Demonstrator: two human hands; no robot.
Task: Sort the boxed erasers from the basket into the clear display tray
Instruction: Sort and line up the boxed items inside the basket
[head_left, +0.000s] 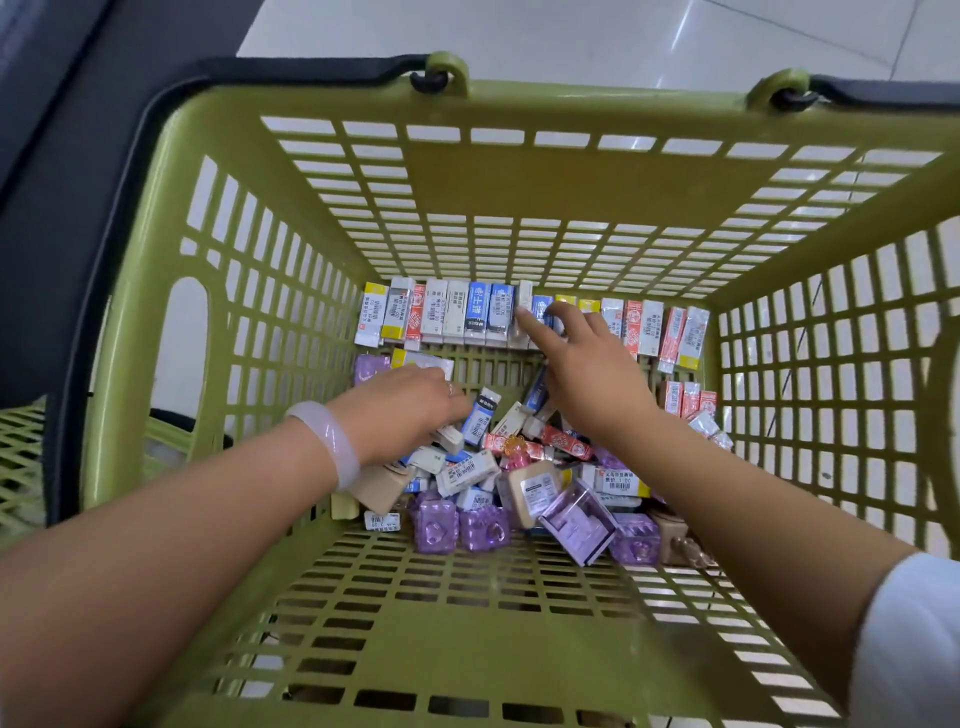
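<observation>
Inside the green basket (218, 332), a row of boxed erasers (447, 314) stands along the far wall. A loose pile of erasers (498, 467) lies in the middle of the floor. My right hand (587, 374) reaches to the row, its index finger and thumb on either side of a blue boxed eraser (541, 306), next to a taller white box (525, 293). My left hand (405, 402), with a pale bracelet on the wrist, lies palm down on the pile beside a blue-and-white eraser (482, 415). Its fingertips are hidden among the boxes. No clear tray is in view.
Purple clear cases (576, 522) and beige boxes (530, 493) lie at the near side of the pile. A few red boxes (685, 397) stand by the right wall. The black basket handles (291, 73) rest on the rim. A white tiled floor (571, 31) lies beyond.
</observation>
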